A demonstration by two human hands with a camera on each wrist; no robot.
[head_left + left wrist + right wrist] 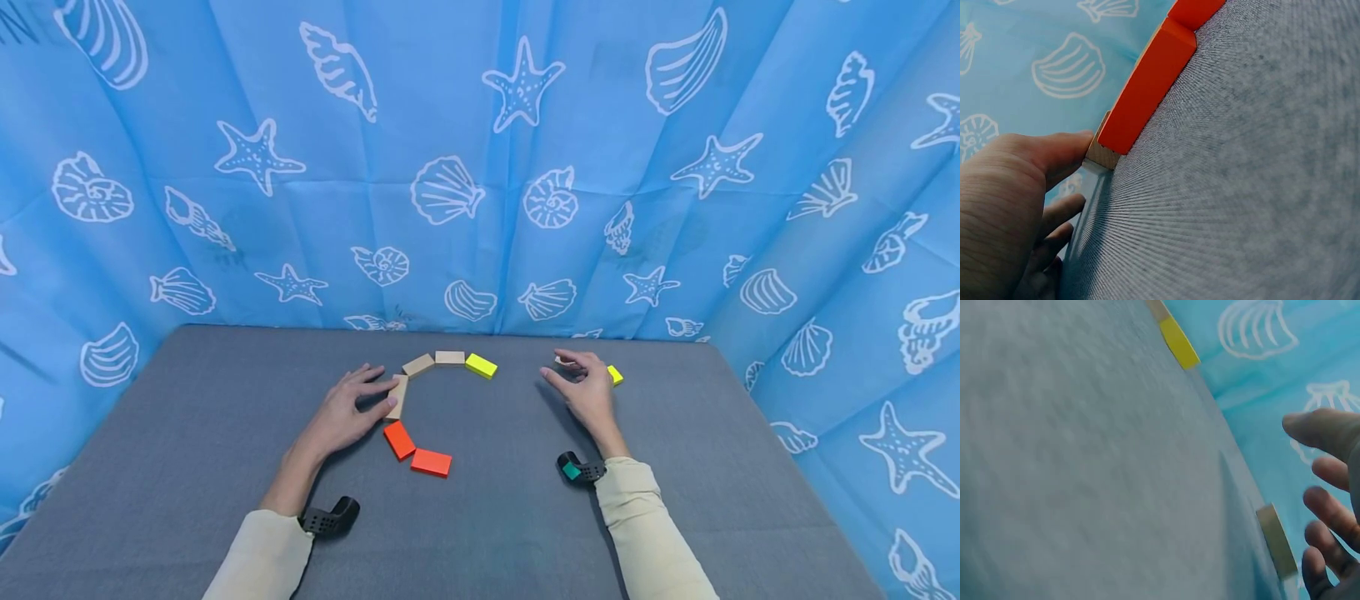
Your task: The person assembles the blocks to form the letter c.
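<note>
My left hand (348, 417) touches a wooden block (398, 398) with its thumb and index fingertips, the other fingers spread loosely. This block lies in a curved row with two orange-red blocks (431, 462), two more wooden blocks (450, 357) and a yellow block (481, 365). In the left wrist view, the thumb meets the wooden block (1102, 153) just behind an orange-red block (1147, 87). My right hand (588, 392) hovers with loosely bent fingers near a pale wooden block (1277, 540), apart from it. Behind that hand lies another yellow block (616, 375), partly hidden.
A grey cloth covers the table (510, 525). A blue curtain (465, 125) with white shell and starfish prints hangs along the back and sides. Each wrist wears a black band, the left band (330, 518) and the right band (581, 469).
</note>
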